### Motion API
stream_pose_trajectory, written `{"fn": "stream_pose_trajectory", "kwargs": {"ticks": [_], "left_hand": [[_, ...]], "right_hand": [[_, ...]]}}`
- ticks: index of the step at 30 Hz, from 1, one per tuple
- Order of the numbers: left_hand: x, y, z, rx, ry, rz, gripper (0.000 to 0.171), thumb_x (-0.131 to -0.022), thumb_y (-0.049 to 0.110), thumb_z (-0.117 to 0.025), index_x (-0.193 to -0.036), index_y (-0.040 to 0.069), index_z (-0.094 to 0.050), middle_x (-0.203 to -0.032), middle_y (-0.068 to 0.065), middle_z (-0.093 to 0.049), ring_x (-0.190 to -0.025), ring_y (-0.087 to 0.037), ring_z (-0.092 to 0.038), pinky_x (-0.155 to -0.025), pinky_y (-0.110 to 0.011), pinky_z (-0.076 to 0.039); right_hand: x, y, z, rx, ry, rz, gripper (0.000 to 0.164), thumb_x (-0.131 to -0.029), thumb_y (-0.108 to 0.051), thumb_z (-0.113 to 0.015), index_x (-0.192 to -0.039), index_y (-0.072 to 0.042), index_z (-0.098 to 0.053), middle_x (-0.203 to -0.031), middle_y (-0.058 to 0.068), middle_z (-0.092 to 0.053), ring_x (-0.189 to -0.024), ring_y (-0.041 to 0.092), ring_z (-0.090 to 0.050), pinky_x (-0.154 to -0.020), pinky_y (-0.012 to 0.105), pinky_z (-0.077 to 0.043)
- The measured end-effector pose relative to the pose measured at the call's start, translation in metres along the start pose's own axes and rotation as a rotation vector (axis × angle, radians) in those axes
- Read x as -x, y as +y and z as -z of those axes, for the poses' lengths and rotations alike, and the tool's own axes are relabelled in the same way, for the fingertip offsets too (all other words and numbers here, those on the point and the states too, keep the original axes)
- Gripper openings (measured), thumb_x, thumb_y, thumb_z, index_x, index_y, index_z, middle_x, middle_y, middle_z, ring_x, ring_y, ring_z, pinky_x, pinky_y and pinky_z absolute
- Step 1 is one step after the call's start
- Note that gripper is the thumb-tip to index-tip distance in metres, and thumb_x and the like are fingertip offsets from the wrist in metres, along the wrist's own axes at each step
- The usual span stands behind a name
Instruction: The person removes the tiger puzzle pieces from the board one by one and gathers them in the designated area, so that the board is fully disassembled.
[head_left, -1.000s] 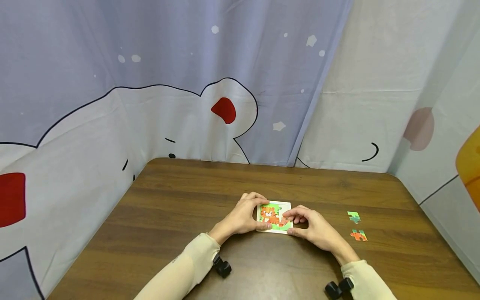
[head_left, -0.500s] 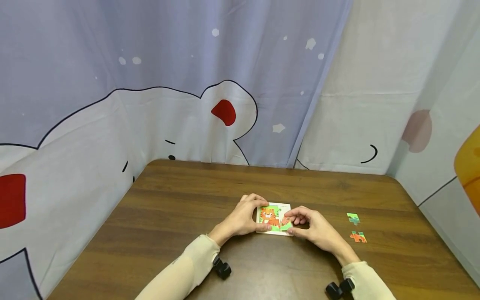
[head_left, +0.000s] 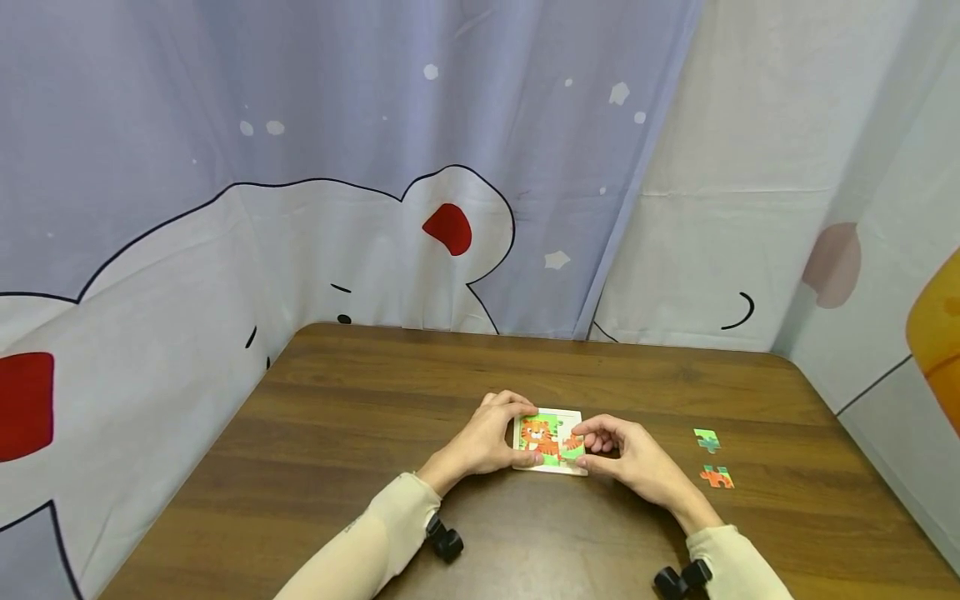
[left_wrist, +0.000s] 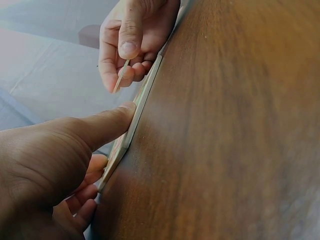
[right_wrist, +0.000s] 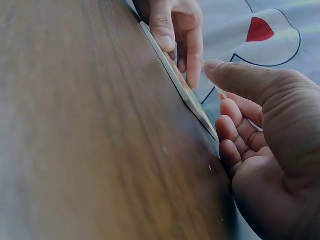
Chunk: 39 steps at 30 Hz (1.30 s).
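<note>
A square wooden jigsaw puzzle (head_left: pixel 566 412) with a pale frame and a tiger picture lies flat on the table. My left hand (head_left: pixel 483 437) grips its left side, thumb on the near edge and fingers at the far edge. A striped orange-and-green puzzle piece (head_left: pixel 572 444) is pinched between the thumb and index finger of my right hand (head_left: pixel 630 458), over the right part of the frame. From the left wrist view this piece (left_wrist: pixel 121 76) appears edge-on and tilted, above the board. The right wrist view shows only its thin edge, partly behind my thumb.
Two loose puzzle pieces lie to the right of my right hand: a green one (head_left: pixel 707 439) and an orange one (head_left: pixel 717 477) nearer me. The brown wooden table (head_left: pixel 375 392) ends at a patterned curtain (head_left: pixel 360 242) behind.
The puzzle piece in my right hand has tilted slightly over the frame's right part. Both hands keep nearly the same positions, and the whole head view has shifted slightly downward.
</note>
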<state>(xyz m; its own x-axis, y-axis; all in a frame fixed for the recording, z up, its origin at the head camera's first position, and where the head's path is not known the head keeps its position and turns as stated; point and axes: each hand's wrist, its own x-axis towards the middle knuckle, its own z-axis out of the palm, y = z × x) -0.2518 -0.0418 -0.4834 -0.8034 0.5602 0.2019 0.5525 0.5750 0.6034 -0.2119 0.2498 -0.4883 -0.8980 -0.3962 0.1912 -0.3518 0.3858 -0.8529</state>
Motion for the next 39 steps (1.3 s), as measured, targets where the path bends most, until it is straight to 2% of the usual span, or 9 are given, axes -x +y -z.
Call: {"fn": "stream_pose_trajectory", "kwargs": {"ticks": [12, 20, 35, 37, 38, 39], "left_hand": [[0.000, 0.002, 0.001, 0.008, 0.004, -0.006, 0.072, -0.086, 0.036, -0.099, -0.145, 0.007, -0.072, -0.147, -0.008, -0.065, -0.135, -0.032, -0.052, -0.119, -0.053, -0.042], [0.000, 0.002, -0.001, 0.010, 0.010, -0.013, 0.072, -0.086, 0.036, -0.099, -0.145, 0.007, -0.072, -0.147, -0.008, -0.065, -0.135, -0.031, -0.053, -0.119, -0.053, -0.042], [-0.001, -0.001, -0.002, 0.007, 0.020, -0.015, 0.072, -0.085, 0.034, -0.100, -0.145, 0.007, -0.072, -0.146, -0.007, -0.065, -0.135, -0.031, -0.053, -0.119, -0.052, -0.042], [-0.001, -0.002, -0.002, 0.000, 0.017, -0.015, 0.072, -0.085, 0.034, -0.100, -0.145, 0.007, -0.072, -0.145, -0.007, -0.065, -0.136, -0.030, -0.052, -0.119, -0.052, -0.042], [-0.001, -0.002, -0.002, -0.001, 0.015, -0.014, 0.071, -0.085, 0.034, -0.099, -0.145, 0.007, -0.072, -0.145, -0.007, -0.065, -0.136, -0.030, -0.052, -0.120, -0.051, -0.042], [-0.001, -0.002, -0.002, -0.003, 0.014, -0.014, 0.072, -0.085, 0.034, -0.099, -0.146, 0.007, -0.072, -0.145, -0.007, -0.065, -0.136, -0.030, -0.052, -0.120, -0.051, -0.042]], "right_hand": [[0.001, -0.005, 0.003, -0.035, -0.013, 0.015, 0.035, -0.094, -0.009, -0.090, -0.125, -0.004, -0.075, -0.105, 0.016, -0.069, -0.091, 0.014, -0.065, -0.080, 0.023, -0.056], [0.004, -0.009, 0.010, -0.028, -0.003, 0.040, 0.034, -0.094, -0.007, -0.089, -0.125, -0.005, -0.075, -0.104, 0.014, -0.068, -0.090, 0.019, -0.064, -0.078, 0.023, -0.055], [0.029, -0.020, 0.062, 0.066, 0.097, 0.024, 0.032, -0.097, -0.010, -0.088, -0.126, -0.010, -0.076, -0.107, 0.010, -0.073, -0.096, 0.018, -0.068, -0.084, 0.023, -0.057], [0.034, -0.020, 0.070, 0.073, 0.103, 0.032, 0.032, -0.098, -0.009, -0.087, -0.128, -0.009, -0.075, -0.108, 0.011, -0.074, -0.096, 0.017, -0.068, -0.083, 0.023, -0.056], [0.038, -0.021, 0.074, 0.080, 0.110, 0.027, 0.032, -0.098, -0.009, -0.086, -0.128, -0.010, -0.075, -0.108, 0.010, -0.074, -0.094, 0.016, -0.068, -0.076, 0.022, -0.057], [0.041, -0.021, 0.079, 0.087, 0.115, 0.026, 0.032, -0.099, -0.009, -0.086, -0.129, -0.010, -0.075, -0.109, 0.010, -0.074, -0.094, 0.015, -0.068, -0.075, 0.022, -0.056]]}}
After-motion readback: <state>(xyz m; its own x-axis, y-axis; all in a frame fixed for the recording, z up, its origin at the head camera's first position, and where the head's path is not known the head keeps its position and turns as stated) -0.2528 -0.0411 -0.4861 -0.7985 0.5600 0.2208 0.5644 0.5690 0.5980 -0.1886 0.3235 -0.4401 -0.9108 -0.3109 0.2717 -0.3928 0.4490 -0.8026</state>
